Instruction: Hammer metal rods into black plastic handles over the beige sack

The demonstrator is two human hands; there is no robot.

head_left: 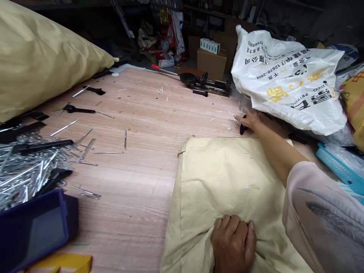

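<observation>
My left hand (234, 242) is closed on a fold of a yellowish sack (216, 178) that lies across the near part of the table. My right hand (250, 119) reaches across the sack's far edge, index finger stretched out to the left. Beneath its fingers sits a small black object (243, 127); its kind is hard to make out, and I cannot tell whether the hand grips it. Small white and green strips (226, 125) are scattered beside the fingertips.
A heap of metal rods (36, 170) with black handles lies left, behind a dark blue bin (34, 227). A full yellowish sack (42, 57) stands far left. A black tool with a red-tipped lever (187, 79) is at the back. A white printed bag (284, 76) and blue basket (338, 167) stand right.
</observation>
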